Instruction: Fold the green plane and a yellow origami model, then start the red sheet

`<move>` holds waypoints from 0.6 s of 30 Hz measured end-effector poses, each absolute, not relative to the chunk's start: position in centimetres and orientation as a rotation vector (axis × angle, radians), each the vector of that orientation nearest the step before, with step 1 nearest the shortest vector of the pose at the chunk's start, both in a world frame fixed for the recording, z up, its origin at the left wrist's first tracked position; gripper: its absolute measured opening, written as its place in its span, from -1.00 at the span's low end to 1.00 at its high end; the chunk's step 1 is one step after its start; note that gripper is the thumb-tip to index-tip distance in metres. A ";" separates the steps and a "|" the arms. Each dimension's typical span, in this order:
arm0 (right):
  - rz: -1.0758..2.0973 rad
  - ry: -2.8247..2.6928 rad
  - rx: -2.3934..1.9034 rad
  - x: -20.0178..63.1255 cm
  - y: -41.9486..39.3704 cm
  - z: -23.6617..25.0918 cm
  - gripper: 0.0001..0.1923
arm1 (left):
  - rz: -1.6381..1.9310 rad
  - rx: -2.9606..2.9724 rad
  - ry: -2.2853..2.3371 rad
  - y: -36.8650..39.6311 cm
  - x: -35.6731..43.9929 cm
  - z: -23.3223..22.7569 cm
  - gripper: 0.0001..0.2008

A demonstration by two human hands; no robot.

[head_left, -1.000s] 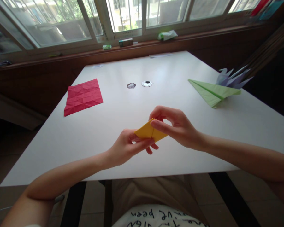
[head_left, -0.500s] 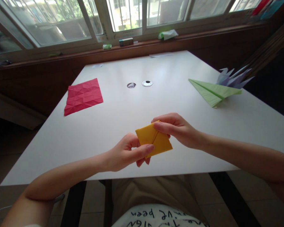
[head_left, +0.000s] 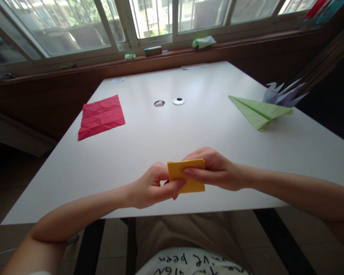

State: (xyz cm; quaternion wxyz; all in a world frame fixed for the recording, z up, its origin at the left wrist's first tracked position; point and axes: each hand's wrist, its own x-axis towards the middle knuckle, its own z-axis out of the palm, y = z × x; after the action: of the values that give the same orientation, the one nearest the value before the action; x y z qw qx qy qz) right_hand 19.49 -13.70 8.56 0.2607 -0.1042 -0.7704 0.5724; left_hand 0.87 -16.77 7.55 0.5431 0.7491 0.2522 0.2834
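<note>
Yellow folded paper is pinched above the white table's near edge, long axis 9-to-3 o'clock: left hand grips at 9, right hand at 3.

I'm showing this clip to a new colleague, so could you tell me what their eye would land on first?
Probably the folded yellow paper, pinched between the left hand and right hand over the near edge of the white table. Next, the creased red sheet lying flat at far left, and the green paper plane at far right.
</note>
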 end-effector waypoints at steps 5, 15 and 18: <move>0.773 -2.296 -0.120 19.5 -13.5 7.8 -0.74 | 0.719 2.179 0.566 -16.6 0.7 7.8 -0.73; 0.660 -2.080 -0.132 19.1 -14.5 8.4 -0.85 | 0.780 2.890 0.713 -16.5 0.3 8.2 -0.75; 0.705 -2.072 -0.190 19.1 -15.1 8.9 -0.85 | 0.742 2.956 0.747 -16.7 0.3 8.2 -0.72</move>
State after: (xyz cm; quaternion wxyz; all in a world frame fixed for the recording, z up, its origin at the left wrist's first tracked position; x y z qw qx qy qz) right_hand 19.11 -15.13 8.91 0.4552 -0.0769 -0.8398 0.2858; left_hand 0.26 -16.70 8.19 0.0017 0.9421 0.2380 0.2364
